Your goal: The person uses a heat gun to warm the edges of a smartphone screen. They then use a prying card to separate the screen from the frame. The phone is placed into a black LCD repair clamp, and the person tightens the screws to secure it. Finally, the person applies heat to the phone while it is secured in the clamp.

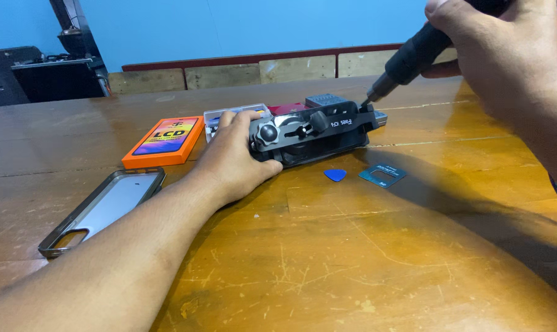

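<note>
Wooden and scratched, the table [352, 258] fills the near part of the view. On its left side lies one clear phone case [103, 209], its long axis running from near left to far right. A little farther, right of the middle, lie one small blue pick [335, 174] and one small dark square card [382, 174], near each other but apart.

Behind them is one black clamp [312, 132], the thing being worked on. It lies flat near the middle of the table, with its long axis from left to right and slightly away at the right end. It has round black knobs on top. It seems to hold a dark flat device under it, but the view is not clear enough to be sure.

The left hand [232, 157] lies on the left end of the clamp, palm down. Its fingers are half curled around that end and press on it, with the thumb along the near edge.

The right hand [506, 55] is closed around one black power tool [410, 55]. The tool points down and to the left, and its tip is at the far right end of the clamp.

Farther left lies one orange box [165, 141], and just behind the left hand is one small clear tray [220, 115].
</note>
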